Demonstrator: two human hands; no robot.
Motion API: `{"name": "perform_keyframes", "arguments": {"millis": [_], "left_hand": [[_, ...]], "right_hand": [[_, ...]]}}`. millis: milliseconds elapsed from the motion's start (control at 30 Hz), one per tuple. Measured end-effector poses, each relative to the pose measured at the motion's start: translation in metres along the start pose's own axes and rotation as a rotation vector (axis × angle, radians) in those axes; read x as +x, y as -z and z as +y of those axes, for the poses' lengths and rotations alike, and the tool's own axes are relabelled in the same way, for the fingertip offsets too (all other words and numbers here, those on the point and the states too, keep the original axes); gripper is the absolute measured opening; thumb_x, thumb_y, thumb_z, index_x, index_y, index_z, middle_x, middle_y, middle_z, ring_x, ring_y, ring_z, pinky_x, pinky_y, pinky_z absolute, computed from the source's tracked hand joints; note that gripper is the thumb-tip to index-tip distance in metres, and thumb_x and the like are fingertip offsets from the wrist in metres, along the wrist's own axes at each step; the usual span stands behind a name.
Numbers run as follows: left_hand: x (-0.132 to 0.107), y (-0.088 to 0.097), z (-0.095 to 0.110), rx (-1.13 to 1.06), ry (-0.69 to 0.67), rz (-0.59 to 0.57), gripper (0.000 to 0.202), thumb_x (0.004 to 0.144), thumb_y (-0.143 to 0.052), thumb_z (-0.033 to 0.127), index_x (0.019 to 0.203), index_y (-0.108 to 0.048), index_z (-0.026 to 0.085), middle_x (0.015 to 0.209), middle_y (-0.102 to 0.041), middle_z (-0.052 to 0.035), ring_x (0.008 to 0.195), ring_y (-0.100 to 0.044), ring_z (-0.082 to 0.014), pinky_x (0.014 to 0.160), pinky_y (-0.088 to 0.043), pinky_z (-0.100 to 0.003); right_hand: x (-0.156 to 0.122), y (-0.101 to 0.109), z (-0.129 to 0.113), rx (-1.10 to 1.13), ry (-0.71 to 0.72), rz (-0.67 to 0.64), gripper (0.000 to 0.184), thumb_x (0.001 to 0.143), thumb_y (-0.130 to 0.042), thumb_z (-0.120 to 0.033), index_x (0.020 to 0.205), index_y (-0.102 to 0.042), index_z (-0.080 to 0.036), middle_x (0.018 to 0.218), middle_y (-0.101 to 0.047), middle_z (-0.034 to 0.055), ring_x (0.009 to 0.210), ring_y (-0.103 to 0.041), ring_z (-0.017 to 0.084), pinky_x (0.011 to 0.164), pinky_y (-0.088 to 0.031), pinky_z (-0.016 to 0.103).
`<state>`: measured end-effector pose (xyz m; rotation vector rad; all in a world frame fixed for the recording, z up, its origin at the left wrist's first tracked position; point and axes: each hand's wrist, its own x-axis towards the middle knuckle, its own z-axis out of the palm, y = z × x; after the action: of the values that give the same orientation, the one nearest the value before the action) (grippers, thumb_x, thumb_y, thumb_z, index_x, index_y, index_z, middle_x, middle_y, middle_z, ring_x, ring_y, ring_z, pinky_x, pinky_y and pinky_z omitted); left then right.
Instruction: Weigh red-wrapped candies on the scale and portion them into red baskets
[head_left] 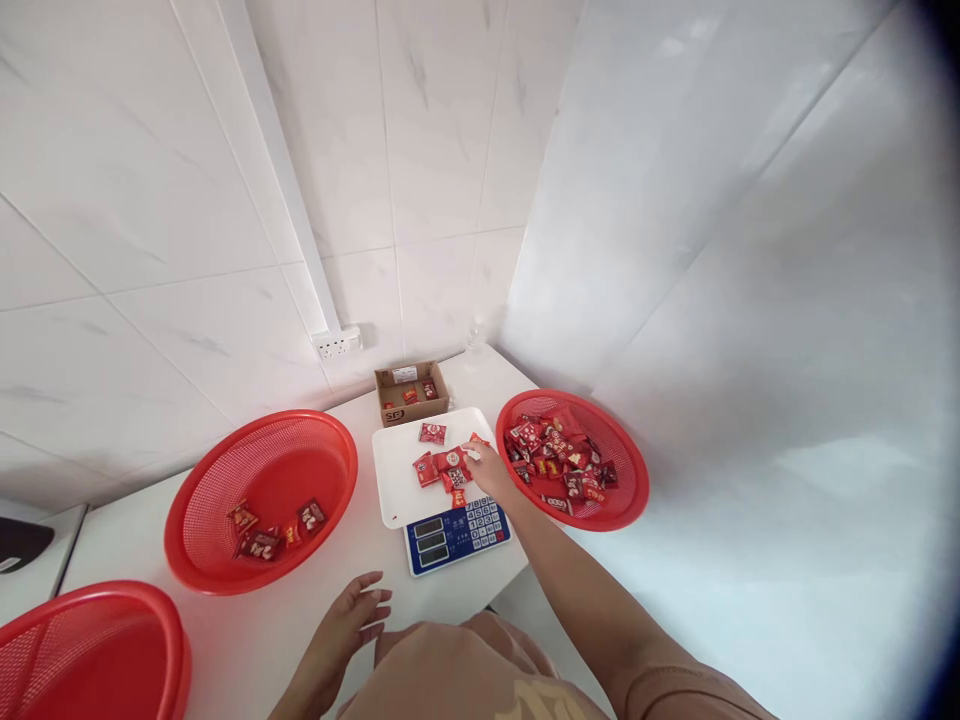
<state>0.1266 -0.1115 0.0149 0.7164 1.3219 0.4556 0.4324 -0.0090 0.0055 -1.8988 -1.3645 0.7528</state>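
My right hand (489, 472) reaches over the white tray (394, 470) of a digital scale (459, 537). Its fingertips are pinched at the edge of a red snack packet (452, 459); the grip is partly hidden by the hand. Around it on the tray lie several other red packets, among them one at the back (432, 433) and a small orange-red one (458, 497) near the front. In front of the scale, at the left, my left hand (352, 622) hovers with its fingers apart, holding nothing.
Right of the scale, a red mesh basket (637, 490) holds many mixed packets. Another red basket (184, 510) at left contains several, and part of a third (169, 620) shows at lower left. Behind the tray stands a cardboard box (416, 412) with a few packets, near tiled walls.
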Motion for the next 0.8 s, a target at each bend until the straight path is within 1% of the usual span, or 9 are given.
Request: {"name": "perform_keyframes", "arguments": {"millis": [100, 233, 300, 400, 500, 600, 667, 733, 800], "left_hand": [[-0.001, 0.001, 0.0, -0.001, -0.009, -0.012, 0.061, 0.065, -0.072, 0.051, 0.114, -0.058, 0.018, 0.11, -0.066, -0.0132, 0.1, -0.063, -0.0244, 0.089, -0.048, -0.037], [0.0, 0.001, -0.002, -0.011, -0.012, -0.01, 0.058, 0.066, -0.072, 0.05, 0.113, -0.059, 0.018, 0.108, -0.067, -0.0127, 0.097, -0.064, -0.0238, 0.088, -0.049, -0.037], [0.0, 0.001, -0.002, -0.014, -0.012, -0.011, 0.058, 0.066, -0.072, 0.05, 0.113, -0.059, 0.018, 0.108, -0.067, -0.0125, 0.097, -0.064, -0.0236, 0.087, -0.049, -0.037], [0.0, 0.0, 0.0, 0.003, -0.001, -0.018, 0.059, 0.066, -0.071, 0.05, 0.114, -0.058, 0.018, 0.109, -0.066, -0.0126, 0.097, -0.063, -0.0232, 0.088, -0.049, -0.036], [-0.002, 0.001, 0.003, 0.018, -0.001, -0.025, 0.06, 0.067, -0.071, 0.05, 0.116, -0.057, 0.018, 0.111, -0.066, -0.0127, 0.099, -0.063, -0.0232, 0.09, -0.048, -0.036], [-0.004, 0.002, 0.003, 0.019, -0.004, -0.022, 0.061, 0.067, -0.071, 0.051, 0.116, -0.056, 0.018, 0.112, -0.065, -0.0131, 0.1, -0.063, -0.0236, 0.09, -0.048, -0.036], [-0.005, 0.002, 0.001, 0.018, -0.003, -0.019, 0.064, 0.065, -0.072, 0.052, 0.116, -0.056, 0.018, 0.111, -0.065, -0.0136, 0.098, -0.063, -0.0238, 0.089, -0.048, -0.036], [-0.005, 0.0, -0.001, 0.015, -0.008, -0.019, 0.066, 0.063, -0.072, 0.055, 0.115, -0.057, 0.018, 0.11, -0.065, -0.0139, 0.098, -0.063, -0.0244, 0.089, -0.048, -0.037], [-0.007, -0.005, 0.0, 0.019, -0.022, -0.02, 0.067, 0.063, -0.07, 0.059, 0.115, -0.059, 0.018, 0.11, -0.066, -0.0138, 0.098, -0.063, -0.0253, 0.088, -0.047, -0.038]], "right_hand": [[-0.006, 0.0, 0.002, -0.029, 0.011, -0.014, 0.029, 0.084, -0.046, -0.02, 0.105, -0.067, -0.019, 0.113, -0.066, 0.0069, 0.111, -0.058, 0.02, 0.097, -0.041, 0.033], [-0.014, -0.007, 0.011, -0.004, 0.034, -0.136, 0.026, 0.085, -0.047, -0.021, 0.097, -0.07, -0.021, 0.104, -0.069, 0.0053, 0.101, -0.063, 0.019, 0.093, -0.045, 0.033], [-0.015, -0.012, 0.015, -0.03, 0.049, -0.158, 0.028, 0.083, -0.049, -0.018, 0.102, -0.07, -0.021, 0.11, -0.068, 0.0066, 0.104, -0.062, 0.021, 0.095, -0.044, 0.035], [-0.012, -0.016, 0.016, -0.075, 0.019, -0.09, 0.039, 0.082, -0.05, -0.017, 0.119, -0.064, -0.019, 0.127, -0.057, 0.0114, 0.114, -0.057, 0.024, 0.1, -0.041, 0.039], [-0.008, -0.01, 0.015, -0.091, -0.018, -0.018, 0.041, 0.085, -0.048, -0.021, 0.124, -0.06, -0.018, 0.13, -0.055, 0.0121, 0.118, -0.054, 0.023, 0.103, -0.039, 0.037], [-0.012, 0.001, 0.012, -0.052, -0.016, -0.018, 0.036, 0.085, -0.046, -0.025, 0.116, -0.065, -0.018, 0.12, -0.062, 0.011, 0.114, -0.056, 0.021, 0.099, -0.041, 0.035], [-0.021, 0.009, 0.008, 0.04, -0.025, -0.064, 0.032, 0.086, -0.045, -0.032, 0.105, -0.067, -0.018, 0.106, -0.067, 0.009, 0.101, -0.061, 0.021, 0.089, -0.046, 0.034], [-0.037, 0.013, 0.001, 0.153, -0.051, -0.153, 0.033, 0.086, -0.045, -0.041, 0.091, -0.068, -0.018, 0.089, -0.068, 0.006, 0.081, -0.063, 0.018, 0.075, -0.048, 0.031], [-0.056, 0.013, -0.009, 0.25, -0.058, -0.296, 0.036, 0.085, -0.046, -0.046, 0.078, -0.066, -0.017, 0.077, -0.066, 0.0037, 0.067, -0.059, 0.015, 0.065, -0.046, 0.028]]}}
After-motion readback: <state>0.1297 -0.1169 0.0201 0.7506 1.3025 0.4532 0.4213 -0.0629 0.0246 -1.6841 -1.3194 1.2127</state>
